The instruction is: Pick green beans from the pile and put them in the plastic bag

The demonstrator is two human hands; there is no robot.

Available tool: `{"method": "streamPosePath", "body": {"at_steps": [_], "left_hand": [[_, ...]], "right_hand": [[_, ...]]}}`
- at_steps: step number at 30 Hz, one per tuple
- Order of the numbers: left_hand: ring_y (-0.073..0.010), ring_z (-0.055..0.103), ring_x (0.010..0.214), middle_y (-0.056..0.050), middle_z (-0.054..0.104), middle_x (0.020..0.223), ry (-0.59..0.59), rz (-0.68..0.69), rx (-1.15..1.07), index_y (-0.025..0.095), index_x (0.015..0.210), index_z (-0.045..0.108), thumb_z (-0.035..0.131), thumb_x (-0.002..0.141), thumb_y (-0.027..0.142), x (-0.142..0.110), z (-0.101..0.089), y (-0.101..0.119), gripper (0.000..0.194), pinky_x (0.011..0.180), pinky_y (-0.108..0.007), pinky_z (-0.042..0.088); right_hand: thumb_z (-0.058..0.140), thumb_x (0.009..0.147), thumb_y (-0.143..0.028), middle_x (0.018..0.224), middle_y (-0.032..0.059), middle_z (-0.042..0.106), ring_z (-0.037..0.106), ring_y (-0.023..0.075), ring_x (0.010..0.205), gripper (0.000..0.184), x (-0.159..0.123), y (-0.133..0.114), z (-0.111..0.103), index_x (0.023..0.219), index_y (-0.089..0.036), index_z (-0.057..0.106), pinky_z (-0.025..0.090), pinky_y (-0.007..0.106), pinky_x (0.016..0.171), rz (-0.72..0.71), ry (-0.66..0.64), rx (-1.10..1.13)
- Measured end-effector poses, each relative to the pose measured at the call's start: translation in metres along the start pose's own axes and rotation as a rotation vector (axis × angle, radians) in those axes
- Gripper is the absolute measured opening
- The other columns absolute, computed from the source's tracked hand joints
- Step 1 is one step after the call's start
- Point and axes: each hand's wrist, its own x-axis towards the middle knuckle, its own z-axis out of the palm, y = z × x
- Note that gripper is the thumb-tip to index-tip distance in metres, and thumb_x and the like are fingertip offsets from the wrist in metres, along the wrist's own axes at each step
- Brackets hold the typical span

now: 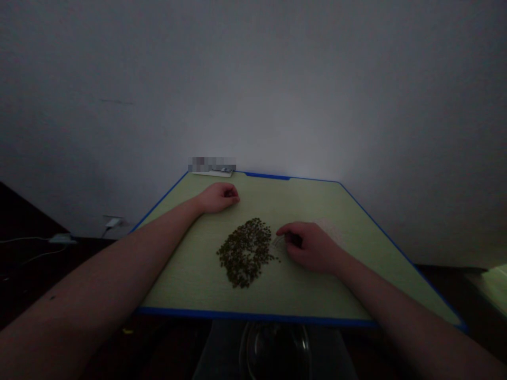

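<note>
Pale green tabletop point(178, 279), blue edging point(253, 316), mottled green-brown pieces point(233, 253), plain grey wall point(269, 79)

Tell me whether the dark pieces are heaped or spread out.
Spread out: the dark pieces lie in a loose patch, pale tabletop showing through gaps.

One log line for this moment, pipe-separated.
left hand: loosely curled, above table | right hand: beside dark pieces | pale item: near right fingertips, identity unclear

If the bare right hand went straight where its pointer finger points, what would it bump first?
The right hand would probably meet the loose pile of small, dark greenish pieces first, though the hand's height is unclear.
</note>
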Motion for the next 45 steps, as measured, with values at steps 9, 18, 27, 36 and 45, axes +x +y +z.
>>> {"method": "streamPosePath", "body": {"at_steps": [9, 18, 27, 36, 45], "left_hand": [[-0.0109, 0.048, 0.059, 0.001, 0.056, 0.063, -0.001, -0.019, -0.016, 0.015, 0.076, 0.060, 0.057, 0.071, 0.036, 0.000, 0.001, 0.001, 0.022, 0.057, -0.023, 0.039], [-0.0108, 0.048, 0.059, 0.001, 0.055, 0.064, -0.003, 0.008, -0.002, 0.015, 0.077, 0.060, 0.056, 0.072, 0.037, 0.002, 0.002, -0.004, 0.023, 0.056, -0.023, 0.038], [-0.0103, 0.047, 0.059, 0.001, 0.055, 0.063, 0.001, 0.012, -0.014, 0.015, 0.076, 0.059, 0.056, 0.073, 0.037, 0.001, 0.002, -0.002, 0.022, 0.056, -0.023, 0.038], [-0.0115, 0.048, 0.060, 0.001, 0.055, 0.061, 0.000, 0.000, -0.005, 0.016, 0.077, 0.060, 0.056, 0.072, 0.039, 0.000, 0.002, -0.003, 0.024, 0.057, -0.024, 0.038], [-0.0112, 0.048, 0.059, 0.000, 0.056, 0.064, -0.006, -0.004, 0.005, 0.015, 0.077, 0.060, 0.055, 0.072, 0.038, 0.000, 0.000, 0.000, 0.024, 0.056, -0.024, 0.037]], "right_hand": [[0.050, 0.067, -0.008, 0.068, -0.0001, 0.062, 0.053, 0.0103, 0.059, 0.036, 0.002, -0.003, 0.002, 0.097, -0.016, 0.067, 0.040, 0.023, 0.058, -0.047, -0.023, 0.036], [0.051, 0.066, -0.010, 0.068, 0.0012, 0.064, 0.054, 0.0121, 0.061, 0.037, 0.002, -0.006, 0.001, 0.099, -0.015, 0.067, 0.040, 0.024, 0.060, 0.012, 0.039, -0.055], [0.051, 0.063, -0.011, 0.060, -0.0019, 0.060, 0.052, 0.0111, 0.054, 0.030, 0.000, 0.005, -0.010, 0.089, -0.017, 0.066, 0.038, 0.024, 0.055, 0.183, 0.060, -0.104], [0.050, 0.065, -0.012, 0.061, -0.0019, 0.059, 0.053, 0.0121, 0.055, 0.031, 0.003, 0.012, -0.008, 0.093, -0.018, 0.064, 0.038, 0.024, 0.055, 0.174, 0.078, -0.093], [0.050, 0.065, -0.012, 0.061, -0.0021, 0.058, 0.052, 0.0114, 0.054, 0.031, 0.001, 0.007, -0.006, 0.093, -0.017, 0.064, 0.039, 0.023, 0.054, 0.146, 0.075, 0.007]]}}
